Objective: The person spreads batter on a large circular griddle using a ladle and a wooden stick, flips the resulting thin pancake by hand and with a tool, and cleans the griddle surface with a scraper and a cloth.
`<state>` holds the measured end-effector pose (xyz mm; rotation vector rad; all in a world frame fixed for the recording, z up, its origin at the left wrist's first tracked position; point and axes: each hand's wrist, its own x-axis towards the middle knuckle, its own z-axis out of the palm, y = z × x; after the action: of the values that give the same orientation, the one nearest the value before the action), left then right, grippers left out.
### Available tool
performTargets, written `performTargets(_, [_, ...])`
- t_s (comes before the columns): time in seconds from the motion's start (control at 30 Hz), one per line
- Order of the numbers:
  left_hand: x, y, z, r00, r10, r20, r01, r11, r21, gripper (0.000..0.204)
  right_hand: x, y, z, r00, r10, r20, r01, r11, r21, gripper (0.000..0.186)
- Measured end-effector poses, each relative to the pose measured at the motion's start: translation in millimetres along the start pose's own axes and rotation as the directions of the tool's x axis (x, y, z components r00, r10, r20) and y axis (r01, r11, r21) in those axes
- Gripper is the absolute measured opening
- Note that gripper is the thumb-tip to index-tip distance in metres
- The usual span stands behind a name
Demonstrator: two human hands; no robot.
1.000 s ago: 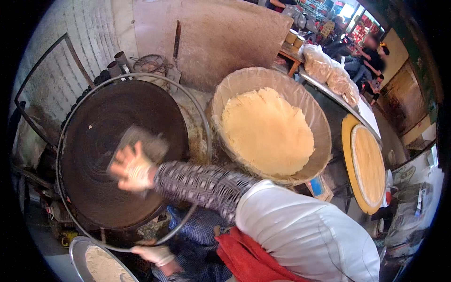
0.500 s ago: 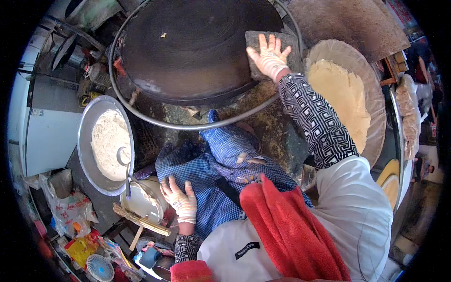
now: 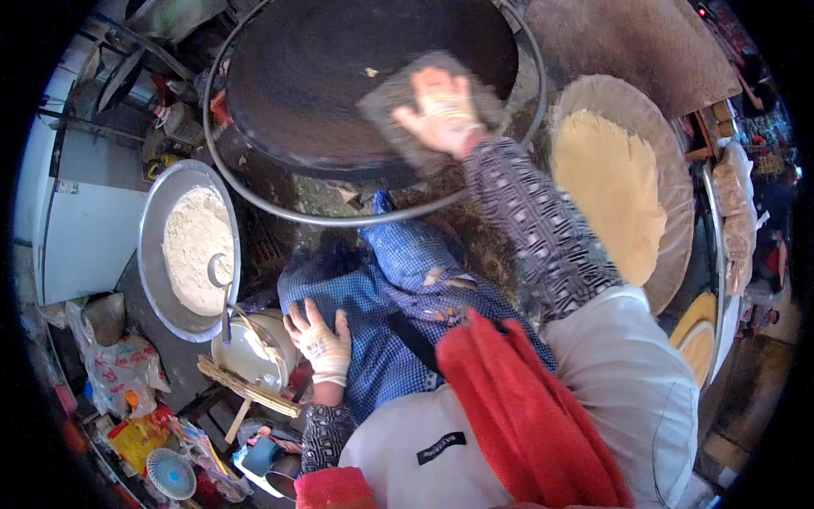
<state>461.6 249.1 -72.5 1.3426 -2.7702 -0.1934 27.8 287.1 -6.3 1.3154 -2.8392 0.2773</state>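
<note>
Grey square pad (image 3: 386, 107); at black griddle's (image 3: 322, 93) near right edge; right hand (image 3: 441, 109) flat over it, fingers spread, blurred; left hand (image 3: 324, 343) fingers spread, by blue checked cloth (image 3: 415, 263)

The black round metal griddle (image 3: 322, 93) looks matt, the grey metal hoop (image 3: 326, 220) around it smooth and dully shiny. The grey square pad (image 3: 482, 97), though blurred, appears matt; the red cloth towel (image 3: 526, 399) looks plush.
</note>
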Motion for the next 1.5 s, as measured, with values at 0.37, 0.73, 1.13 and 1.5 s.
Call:
performTargets(0.37, [0.5, -1.4, -1.0, 1.0, 0.013, -0.019, -0.015, 0.995, -0.095, 0.069, 89.0, -112.5, 33.3, 0.953, -0.199, -0.23, 0.226, 0.969, 0.097, 0.069])
performTargets(0.73, [173.7, -22.6, -52.0, 0.949, 0.246, -0.197, -0.273, 0.954, -0.122, 0.074, 211.8, -142.8, 43.9, 0.976, -0.21, -0.065, 0.217, 0.968, 0.127, 0.077])
performTargets(1.13, [249.6, 17.2, -11.4, 0.757, 0.545, 0.361, -0.653, 0.638, 0.408, 0.013, 77.5, 190.7, 20.0, 0.986, 0.166, -0.019, -0.166, 0.986, -0.02, 0.086])
performTargets(1.5, [42.6, 228.7, 56.1, 0.349, 0.917, 0.193, -0.612, 0.38, -0.694, 0.052, 6.5, -95.6, 51.7, 0.912, -0.384, -0.146, 0.397, 0.915, 0.074, 0.081])
